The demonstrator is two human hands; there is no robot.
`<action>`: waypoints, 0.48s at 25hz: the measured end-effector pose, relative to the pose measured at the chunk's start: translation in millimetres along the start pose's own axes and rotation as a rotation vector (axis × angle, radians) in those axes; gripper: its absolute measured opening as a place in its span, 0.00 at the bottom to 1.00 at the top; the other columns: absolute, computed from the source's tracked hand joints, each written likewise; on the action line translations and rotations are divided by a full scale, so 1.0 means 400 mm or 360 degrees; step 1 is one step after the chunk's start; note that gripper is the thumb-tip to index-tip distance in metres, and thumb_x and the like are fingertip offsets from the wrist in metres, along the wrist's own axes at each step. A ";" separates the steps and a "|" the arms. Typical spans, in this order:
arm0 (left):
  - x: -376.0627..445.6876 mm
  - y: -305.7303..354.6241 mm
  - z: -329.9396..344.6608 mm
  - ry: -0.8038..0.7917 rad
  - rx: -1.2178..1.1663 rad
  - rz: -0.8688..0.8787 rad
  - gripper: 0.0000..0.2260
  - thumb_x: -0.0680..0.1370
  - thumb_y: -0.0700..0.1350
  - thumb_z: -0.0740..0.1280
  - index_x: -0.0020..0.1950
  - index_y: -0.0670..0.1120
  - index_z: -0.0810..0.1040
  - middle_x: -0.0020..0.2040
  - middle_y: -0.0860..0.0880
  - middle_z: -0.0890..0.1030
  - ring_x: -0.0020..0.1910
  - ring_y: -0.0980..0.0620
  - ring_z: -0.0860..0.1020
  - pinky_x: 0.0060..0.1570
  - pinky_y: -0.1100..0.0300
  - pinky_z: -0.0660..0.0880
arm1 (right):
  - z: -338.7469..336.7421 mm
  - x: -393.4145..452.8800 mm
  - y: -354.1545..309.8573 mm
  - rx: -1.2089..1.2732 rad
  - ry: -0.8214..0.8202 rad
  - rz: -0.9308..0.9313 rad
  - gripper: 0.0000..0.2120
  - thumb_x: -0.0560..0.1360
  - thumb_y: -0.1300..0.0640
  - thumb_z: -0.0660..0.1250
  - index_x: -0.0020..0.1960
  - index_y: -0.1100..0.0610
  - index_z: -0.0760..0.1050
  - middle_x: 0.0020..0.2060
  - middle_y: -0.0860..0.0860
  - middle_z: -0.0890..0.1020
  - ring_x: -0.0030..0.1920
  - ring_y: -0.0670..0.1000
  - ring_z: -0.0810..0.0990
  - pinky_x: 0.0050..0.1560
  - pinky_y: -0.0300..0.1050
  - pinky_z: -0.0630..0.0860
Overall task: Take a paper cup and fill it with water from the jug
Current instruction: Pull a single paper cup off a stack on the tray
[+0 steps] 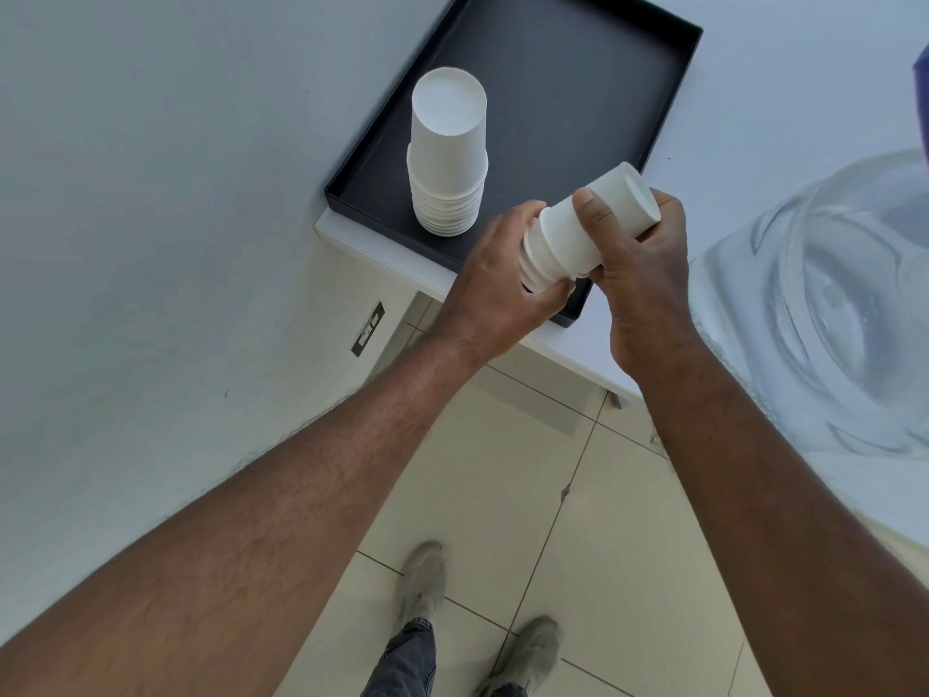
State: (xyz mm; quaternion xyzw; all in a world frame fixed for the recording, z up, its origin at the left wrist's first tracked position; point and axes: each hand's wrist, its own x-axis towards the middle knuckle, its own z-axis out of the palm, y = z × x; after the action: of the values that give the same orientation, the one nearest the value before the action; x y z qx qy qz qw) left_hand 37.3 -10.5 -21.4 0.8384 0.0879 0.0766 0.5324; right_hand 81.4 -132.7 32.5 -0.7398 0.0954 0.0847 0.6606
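Observation:
Both hands hold a short stack of white paper cups (568,233) lying on its side above the near corner of a black tray (593,88). My left hand (497,284) grips the rim end of the stack. My right hand (643,264) wraps the base end, thumb across the top cup. A second, taller stack of upside-down paper cups (448,153) stands in the tray's left part. The clear glass water jug (824,304) sits on the white table at the right, apart from both hands.
The white table (578,344) ends just below my hands, with tiled floor (502,470) and my shoes beneath. A white wall with a dark socket plate (368,328) fills the left. A dark blue object (922,93) shows at the right edge.

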 end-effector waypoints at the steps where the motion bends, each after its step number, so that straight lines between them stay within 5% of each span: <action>1: 0.006 0.000 0.003 -0.0008 0.0060 -0.0015 0.31 0.72 0.49 0.78 0.72 0.48 0.71 0.63 0.51 0.78 0.59 0.52 0.77 0.56 0.54 0.80 | 0.001 -0.003 0.002 -0.0051 -0.0022 -0.0076 0.31 0.73 0.47 0.78 0.70 0.55 0.70 0.58 0.49 0.79 0.56 0.48 0.81 0.52 0.44 0.84; 7: 0.036 -0.004 0.028 0.0166 0.0663 -0.0031 0.30 0.68 0.60 0.79 0.67 0.52 0.76 0.63 0.52 0.78 0.63 0.49 0.72 0.59 0.55 0.66 | -0.005 -0.019 0.006 -0.0230 -0.0096 -0.0368 0.30 0.74 0.53 0.80 0.71 0.55 0.71 0.61 0.47 0.80 0.58 0.46 0.81 0.58 0.41 0.82; 12: 0.037 -0.015 0.040 0.0290 0.0753 -0.0060 0.27 0.70 0.59 0.76 0.65 0.53 0.75 0.60 0.55 0.80 0.61 0.49 0.75 0.60 0.52 0.67 | -0.018 -0.034 0.000 -0.0220 0.0047 -0.0437 0.30 0.74 0.51 0.80 0.71 0.51 0.70 0.69 0.52 0.76 0.67 0.48 0.77 0.63 0.43 0.83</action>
State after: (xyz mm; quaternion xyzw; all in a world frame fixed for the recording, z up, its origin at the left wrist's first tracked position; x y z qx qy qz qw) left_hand 54.7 -18.5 -33.1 0.9275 0.1666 0.1191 0.3126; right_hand 68.2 -139.6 36.8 -0.7908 -0.0031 -0.0109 0.6120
